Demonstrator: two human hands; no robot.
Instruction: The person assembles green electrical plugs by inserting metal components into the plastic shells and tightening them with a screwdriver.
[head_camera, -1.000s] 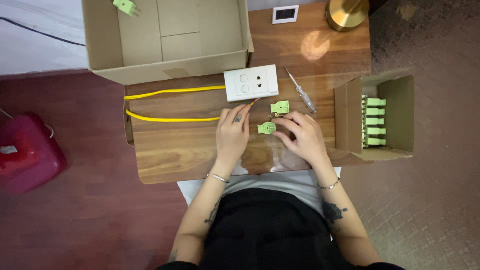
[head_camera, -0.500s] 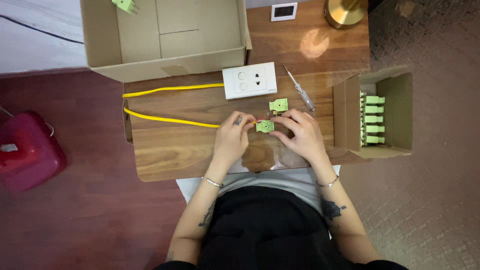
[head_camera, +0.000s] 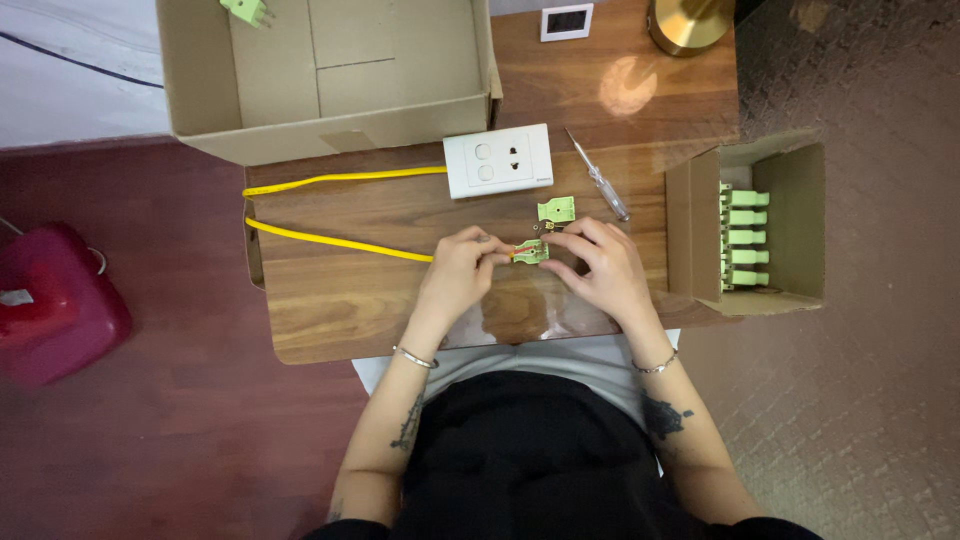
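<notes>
Both hands meet over the middle of a wooden table (head_camera: 340, 300). My right hand (head_camera: 600, 265) pinches a small green connector (head_camera: 532, 252) by its right side. My left hand (head_camera: 462, 268) holds the end of a yellow wire (head_camera: 330, 240) against the connector's left side. The wire loops left along the table and runs back to a white wall socket plate (head_camera: 498, 160). A second green connector (head_camera: 556, 209) lies loose just above my hands. A small screwdriver (head_camera: 597, 187) with a clear handle lies beside it.
A large open cardboard box (head_camera: 330, 75) with one green connector (head_camera: 248, 12) inside sits at the back. A small box (head_camera: 790, 225) holding several green connectors stands at the right. A brass lamp base (head_camera: 690, 25) and a small white frame (head_camera: 566, 21) sit behind. A red container (head_camera: 55, 305) stands on the floor left.
My hands have come together on the green connector and lifted it slightly off the table. My left hand has brought the yellow wire end up to it.
</notes>
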